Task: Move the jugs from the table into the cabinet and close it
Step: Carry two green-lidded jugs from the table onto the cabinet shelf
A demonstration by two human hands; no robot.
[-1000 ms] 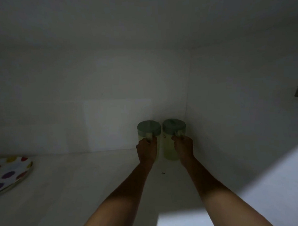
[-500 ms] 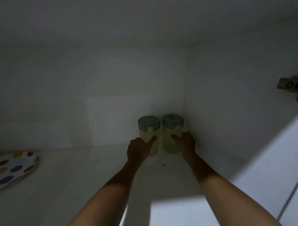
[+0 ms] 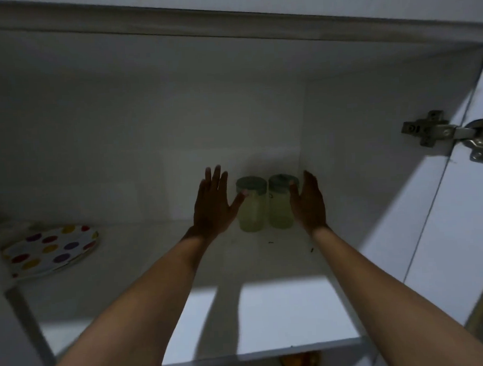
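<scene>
2 jugs stand upright, side by side, centre frame at the cabinet shelf's back right corner. My left hand and right hand flank them, grip wide, holding nothing.

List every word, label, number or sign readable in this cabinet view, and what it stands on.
None can be read.
Right jug: a small dark mark on its wall, too blurred to read.
Left jug: no label visible.
Spotted plate: coloured dots only, no text.
Door hinge: no legible stamp.
</scene>
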